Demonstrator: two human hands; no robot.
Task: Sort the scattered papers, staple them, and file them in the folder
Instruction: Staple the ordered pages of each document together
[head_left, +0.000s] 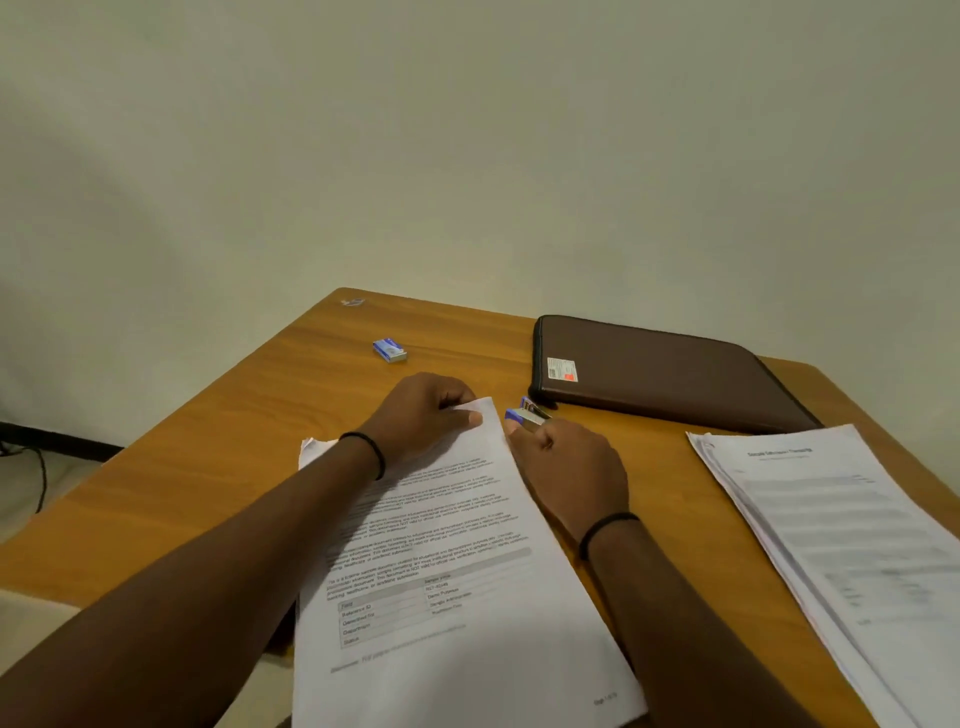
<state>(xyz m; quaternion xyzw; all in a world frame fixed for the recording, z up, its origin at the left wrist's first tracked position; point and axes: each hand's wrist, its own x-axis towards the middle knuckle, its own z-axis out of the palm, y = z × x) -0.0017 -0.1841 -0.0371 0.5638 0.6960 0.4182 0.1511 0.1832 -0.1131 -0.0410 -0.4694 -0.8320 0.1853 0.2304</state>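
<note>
1. While the left hand (423, 415) pinches the far corner of the paper stack (457, 561) lying on the table (218, 467), the right hand (566, 467) grips the stapler (525, 412) just beside that corner.
2. Risk: loosened sheets fan out, so the staple misses some.
3. Stack's long axis runs near-to-far, top edge towards the closed folder (665, 374).

Bare table (249, 467) lies open at left, save a staple box (389, 349); rightward, folder (670, 374) and second paper stack (841, 551) obstruct passage.
</note>
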